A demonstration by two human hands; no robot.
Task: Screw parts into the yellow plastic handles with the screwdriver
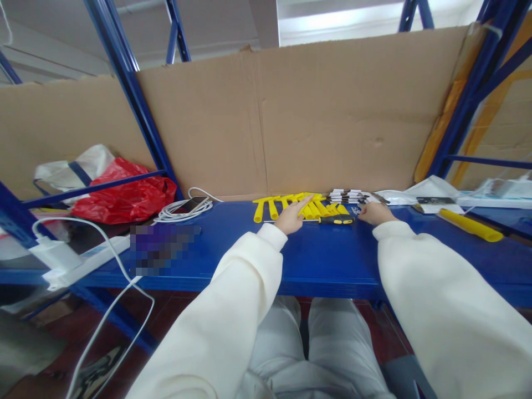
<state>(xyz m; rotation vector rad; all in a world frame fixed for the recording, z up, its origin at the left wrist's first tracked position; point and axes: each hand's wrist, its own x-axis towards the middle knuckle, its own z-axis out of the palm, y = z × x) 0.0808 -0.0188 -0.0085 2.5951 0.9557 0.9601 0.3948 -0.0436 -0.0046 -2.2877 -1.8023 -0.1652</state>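
Several yellow plastic handle-like pieces [271, 209] lie in a row on the blue shelf [324, 257], against the cardboard. My left hand [291, 216] rests over the middle of this row, index finger stretched out and touching or just above the pieces. In front of them lies a screwdriver [338, 220] with a black and yellow handle, its shaft pointing left. Right of the row, my right hand [374, 214] is low at the shelf with fingers curled together; anything in them is too small to make out. A stack of small black-and-white pieces [347, 196] lies just behind it.
A larger yellow-handled tool [471, 224] lies at the right, by white packaging [432, 191]. To the left are a coiled white cable [183, 210], a red plastic bag [128, 191] and a power strip [89, 263]. Tall cardboard [332, 116] backs the shelf between blue posts.
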